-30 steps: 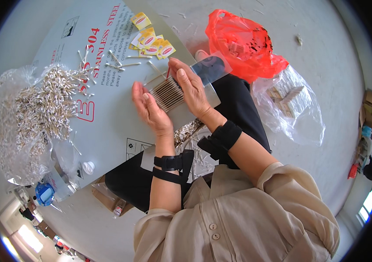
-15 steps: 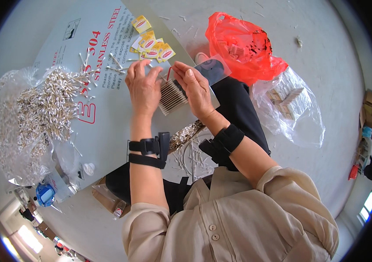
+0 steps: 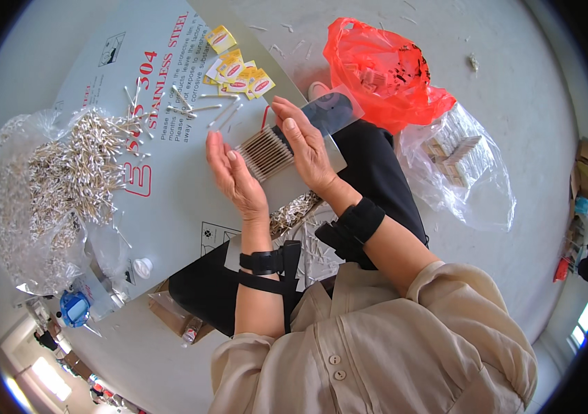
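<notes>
Head view, looking down on a grey printed board (image 3: 170, 200) that serves as the work surface and as the landmark here. At the board's left edge a clear plastic bag (image 3: 11, 207) lies open, filled with cotton swabs (image 3: 73, 172) that spill from it onto the board. Beyond the board's far right corner sits a red plastic bag (image 3: 383, 65) with small pale pieces inside; right of it a second clear bag (image 3: 459, 165) holds flat pale packets. Yellow sachets (image 3: 238, 69) and a few loose swabs (image 3: 204, 107) lie near the board's far edge. A row of brown-stemmed swabs (image 3: 266, 150) rests side by side at the board's right edge, between the two hands. The left hand (image 3: 235, 176) is open and flat, fingers straight and together, palm turned toward the row, its fingertips just beside the swab ends; it grips nothing. The right hand (image 3: 307, 148) is also open, fingers extended, laid against the other side of the row, with a clear packet (image 3: 332, 114) under its fingertips; whether it pinches that packet cannot be told. Both wrists carry black straps (image 3: 266, 265). The board's middle, between the spilled swabs and the left hand, offers open room. A small blue object (image 3: 73, 307) lies off the board's near left corner.
</notes>
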Demonstrator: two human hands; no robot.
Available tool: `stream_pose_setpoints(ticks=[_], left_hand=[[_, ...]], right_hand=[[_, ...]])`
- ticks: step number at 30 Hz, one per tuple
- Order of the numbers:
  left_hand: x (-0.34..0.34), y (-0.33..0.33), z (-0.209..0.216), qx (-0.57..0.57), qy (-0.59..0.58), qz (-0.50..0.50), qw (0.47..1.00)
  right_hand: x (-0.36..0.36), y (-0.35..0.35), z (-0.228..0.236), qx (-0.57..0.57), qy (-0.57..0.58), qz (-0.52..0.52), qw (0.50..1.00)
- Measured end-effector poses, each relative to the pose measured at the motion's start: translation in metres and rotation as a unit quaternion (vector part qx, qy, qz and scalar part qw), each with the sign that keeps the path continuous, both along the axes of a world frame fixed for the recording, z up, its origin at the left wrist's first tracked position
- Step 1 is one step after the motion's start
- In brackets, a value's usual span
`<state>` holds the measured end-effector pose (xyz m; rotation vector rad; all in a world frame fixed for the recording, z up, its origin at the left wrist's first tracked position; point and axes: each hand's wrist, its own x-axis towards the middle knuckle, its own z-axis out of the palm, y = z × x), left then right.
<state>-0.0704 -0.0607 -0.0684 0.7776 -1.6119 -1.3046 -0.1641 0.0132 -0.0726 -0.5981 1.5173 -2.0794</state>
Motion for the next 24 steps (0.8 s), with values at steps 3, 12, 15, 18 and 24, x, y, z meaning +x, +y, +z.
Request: stream_pose_setpoints(ticks=[3,12,15,18,24], left_hand=[[-0.002,0.005,-0.003,0.022,-0.017,0.026,0.999],[-0.01,0.004,-0.002,0.049,0.001,0.013,0.999],[0.002,-0.001,-0.005,0.037,0.017,0.009,0.999],[0.023,-0.002,0.002,-0.015,-0.035,-0.001,0.999],[0.035,0.018,0.023,-0.327,-0.429,-0.126,0.832]], right_hand=[[-0.001,-0.006,0.002,0.018,0.074,-0.02,0.997],[-0.001,-0.009,0.003,-0.009,-0.033,0.013,0.999],[-0.008,-0.002,0.004,-0.07,-0.155,0.004,0.985],[-0.019,0.018,0.015,-0.101,-0.211,-0.053,0.971],[-0.011,0.059,0.025,0.0,-0.2,-0.087,0.976]])
